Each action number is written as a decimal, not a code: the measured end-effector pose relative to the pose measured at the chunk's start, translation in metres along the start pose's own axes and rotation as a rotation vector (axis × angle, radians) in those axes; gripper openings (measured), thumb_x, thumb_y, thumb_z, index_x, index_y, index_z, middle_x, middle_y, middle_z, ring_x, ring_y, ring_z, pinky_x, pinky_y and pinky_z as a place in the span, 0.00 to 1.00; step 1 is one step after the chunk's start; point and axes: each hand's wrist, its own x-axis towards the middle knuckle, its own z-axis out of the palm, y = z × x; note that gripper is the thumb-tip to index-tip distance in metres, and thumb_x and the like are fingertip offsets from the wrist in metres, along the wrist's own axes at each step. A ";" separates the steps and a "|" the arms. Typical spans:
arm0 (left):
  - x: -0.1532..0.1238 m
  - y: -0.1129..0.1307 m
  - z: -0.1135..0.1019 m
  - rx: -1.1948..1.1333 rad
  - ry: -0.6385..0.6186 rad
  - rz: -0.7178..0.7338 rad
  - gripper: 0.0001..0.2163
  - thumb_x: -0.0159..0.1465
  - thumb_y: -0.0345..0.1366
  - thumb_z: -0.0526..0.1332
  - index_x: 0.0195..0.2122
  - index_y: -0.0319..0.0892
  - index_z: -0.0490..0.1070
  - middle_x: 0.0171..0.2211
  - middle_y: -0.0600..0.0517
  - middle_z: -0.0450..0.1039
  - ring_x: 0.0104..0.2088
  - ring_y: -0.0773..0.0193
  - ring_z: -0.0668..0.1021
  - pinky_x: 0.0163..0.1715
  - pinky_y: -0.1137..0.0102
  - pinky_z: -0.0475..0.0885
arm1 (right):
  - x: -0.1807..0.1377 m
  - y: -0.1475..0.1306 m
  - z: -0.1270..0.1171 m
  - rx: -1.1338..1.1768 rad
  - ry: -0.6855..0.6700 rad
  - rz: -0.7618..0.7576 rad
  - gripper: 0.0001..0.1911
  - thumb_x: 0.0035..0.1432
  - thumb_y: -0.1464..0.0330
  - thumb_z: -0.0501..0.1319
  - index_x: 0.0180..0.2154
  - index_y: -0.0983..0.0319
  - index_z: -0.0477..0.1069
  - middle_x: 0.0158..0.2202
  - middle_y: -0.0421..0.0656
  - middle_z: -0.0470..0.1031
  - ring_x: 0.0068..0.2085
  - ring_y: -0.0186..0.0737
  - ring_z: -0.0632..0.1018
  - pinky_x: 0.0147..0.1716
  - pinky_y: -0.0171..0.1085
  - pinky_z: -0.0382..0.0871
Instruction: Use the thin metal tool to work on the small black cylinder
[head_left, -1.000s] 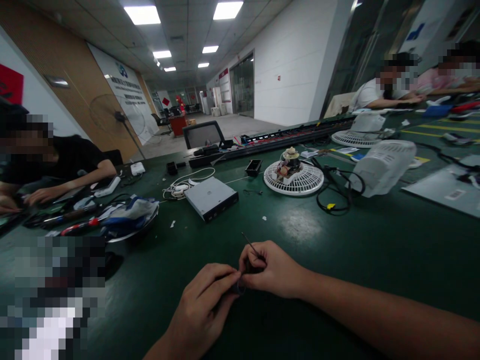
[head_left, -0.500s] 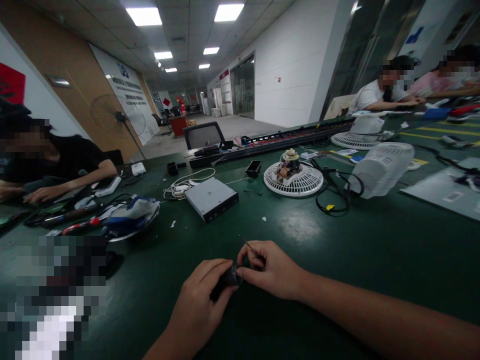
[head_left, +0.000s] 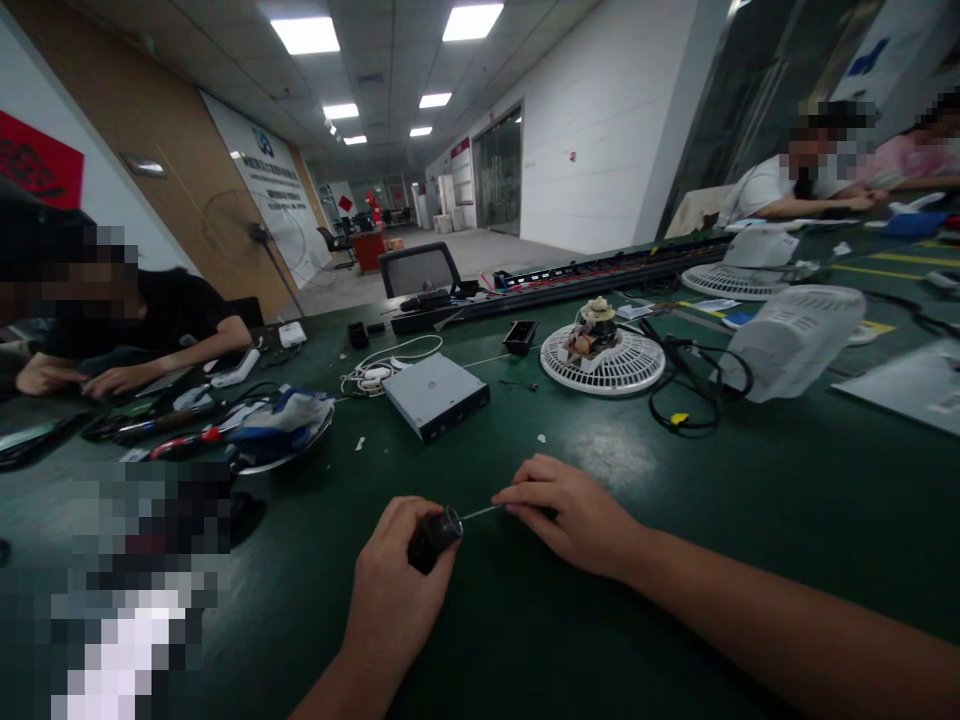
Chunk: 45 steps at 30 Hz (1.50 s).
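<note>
My left hand is wrapped round a short black cylinder. Its ringed open end is tilted up and to the right. Between the fingertips of my right hand is a thin metal rod, lying almost level. The rod's left tip reaches the mouth of the cylinder; I cannot tell whether it touches the rim or goes inside. Beyond my hands lies a silver and black optical disc drive.
A white round fan grille with a motor stands behind my right hand, beside black cables and a white plastic housing. Left are a blue and white cloth and red-handled tool. Co-workers sit at both sides.
My right hand has moved up and right, and the rod has swung from pointing up to pointing left at the cylinder. The left hand has tilted the cylinder's end upward.
</note>
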 end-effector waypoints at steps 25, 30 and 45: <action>-0.001 0.005 -0.002 -0.077 -0.086 0.141 0.08 0.59 0.25 0.63 0.39 0.43 0.74 0.38 0.49 0.75 0.37 0.60 0.79 0.34 0.66 0.78 | -0.003 -0.014 0.002 -0.084 0.015 -0.013 0.11 0.61 0.71 0.59 0.44 0.59 0.78 0.36 0.44 0.75 0.37 0.42 0.73 0.37 0.42 0.65; -0.002 0.004 -0.001 -0.083 -0.083 0.157 0.08 0.59 0.26 0.63 0.40 0.43 0.74 0.39 0.49 0.75 0.38 0.60 0.80 0.35 0.65 0.79 | -0.004 -0.015 0.004 -0.091 0.024 -0.034 0.12 0.62 0.71 0.59 0.45 0.59 0.78 0.37 0.45 0.76 0.38 0.42 0.74 0.38 0.42 0.65; -0.002 0.003 0.001 -0.082 -0.070 0.152 0.09 0.59 0.26 0.64 0.40 0.42 0.75 0.39 0.49 0.76 0.38 0.59 0.80 0.34 0.65 0.80 | -0.001 -0.016 0.002 -0.099 -0.021 0.079 0.07 0.60 0.68 0.60 0.38 0.60 0.76 0.34 0.43 0.75 0.35 0.41 0.73 0.37 0.41 0.60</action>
